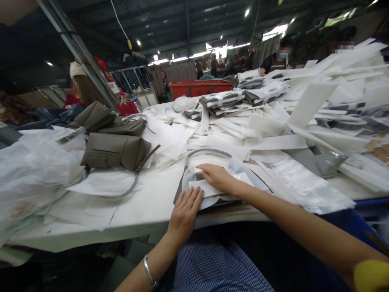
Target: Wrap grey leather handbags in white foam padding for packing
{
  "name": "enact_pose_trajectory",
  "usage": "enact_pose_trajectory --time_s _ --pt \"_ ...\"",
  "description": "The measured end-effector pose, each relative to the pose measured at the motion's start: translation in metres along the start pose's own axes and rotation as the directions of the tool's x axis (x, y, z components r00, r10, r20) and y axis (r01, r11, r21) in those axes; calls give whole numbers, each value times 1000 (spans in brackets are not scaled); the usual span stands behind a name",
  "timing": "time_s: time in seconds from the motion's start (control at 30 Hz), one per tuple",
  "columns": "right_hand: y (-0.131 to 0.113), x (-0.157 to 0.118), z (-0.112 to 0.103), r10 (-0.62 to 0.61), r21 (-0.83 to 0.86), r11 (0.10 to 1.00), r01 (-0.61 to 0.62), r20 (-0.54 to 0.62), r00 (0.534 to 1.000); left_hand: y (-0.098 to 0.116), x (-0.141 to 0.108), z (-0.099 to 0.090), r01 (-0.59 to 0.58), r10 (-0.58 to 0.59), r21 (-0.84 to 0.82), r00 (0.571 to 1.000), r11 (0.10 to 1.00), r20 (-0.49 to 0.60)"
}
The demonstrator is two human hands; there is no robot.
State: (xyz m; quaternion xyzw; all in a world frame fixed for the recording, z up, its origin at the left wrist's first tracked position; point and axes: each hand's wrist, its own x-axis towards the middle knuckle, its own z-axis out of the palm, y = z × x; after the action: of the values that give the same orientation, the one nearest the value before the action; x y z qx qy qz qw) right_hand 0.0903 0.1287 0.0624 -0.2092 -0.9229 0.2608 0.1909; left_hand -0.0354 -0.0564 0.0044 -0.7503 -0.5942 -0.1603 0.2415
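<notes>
A flattened dark handbag (178,190) lies at the table's front edge, largely covered by white wrapping sheets. Its arched handle (208,151) looks wrapped in clear or greyish film. My left hand (185,213) rests on the near left part of the bag, fingers stretched out over a folded white sheet (208,189). Further in, my right hand (217,177) lies across the white wrapping with its fingers extended towards the left. Beneath its palm the bag's surface is hidden. Neither hand is visibly gripping anything.
Olive-grey handbags (114,151) stand on the left, beside a heap of clear plastic bags (39,162). White sheets (267,125) pile up at the back and right. Plastic sleeves (300,178) lie right of my hands. Behind are an orange bin (199,88) and several people.
</notes>
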Motion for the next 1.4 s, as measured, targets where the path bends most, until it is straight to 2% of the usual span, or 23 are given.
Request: enact_pose_trajectory --time_s 0.07,0.13,0.23,0.33,0.43,0.57,0.7,0.9,0.97,1.07,1.13,1.2,1.27,1.33,1.4 --pt "9 37 2 81 42 996 -84 70 994 1 0 -1 6 -6 5 1000 1000 -10" --pt "18 63 4 72 60 995 -84 185 980 1 0 -1 3 -3 6 1000 1000 -24" --pt "30 85 10 25 95 993 -64 364 931 1 0 0 9 -8 4 999 1000 -39" --pt "38 94 17 1 102 993 -54 462 887 1 0 2 21 -21 -8 999 1000 -50" --pt "40 103 24 3 69 997 -40 476 879 0 0 5 23 -24 -17 998 1000 -62" --pt "34 107 25 31 -49 999 -14 354 935 0 0 5 22 -24 -27 997 999 -69" --pt "23 81 16 25 -177 984 14 212 977 1 0 5 38 -40 -43 998 998 -49" --pt "9 34 6 -7 -203 977 66 277 961 1 -1 5 43 -47 -85 998 995 -49" --pt "4 23 0 -22 -183 981 71 257 966 1 -1 3 53 -55 -104 998 993 -22" --pt "-4 -10 -10 -116 -130 982 134 138 984 -1 0 0 58 -57 -121 998 991 10" --pt "-8 -44 -12 -217 -145 963 227 80 973 -1 0 0 55 -53 -126 998 991 18" --pt "-9 -78 -10 -285 -238 925 295 74 956 -1 0 0 52 -49 -127 998 991 24" --pt "-7 -103 -3 -302 -358 882 306 71 951 -1 0 -1 42 -37 -128 999 991 39" --pt "-4 -116 5 -296 -448 845 291 60 953 -2 0 -3 26 -19 -133 998 991 59" --pt "-1 -116 10 -304 -502 815 291 57 951 -3 1 -5 6 4 -137 998 991 68"
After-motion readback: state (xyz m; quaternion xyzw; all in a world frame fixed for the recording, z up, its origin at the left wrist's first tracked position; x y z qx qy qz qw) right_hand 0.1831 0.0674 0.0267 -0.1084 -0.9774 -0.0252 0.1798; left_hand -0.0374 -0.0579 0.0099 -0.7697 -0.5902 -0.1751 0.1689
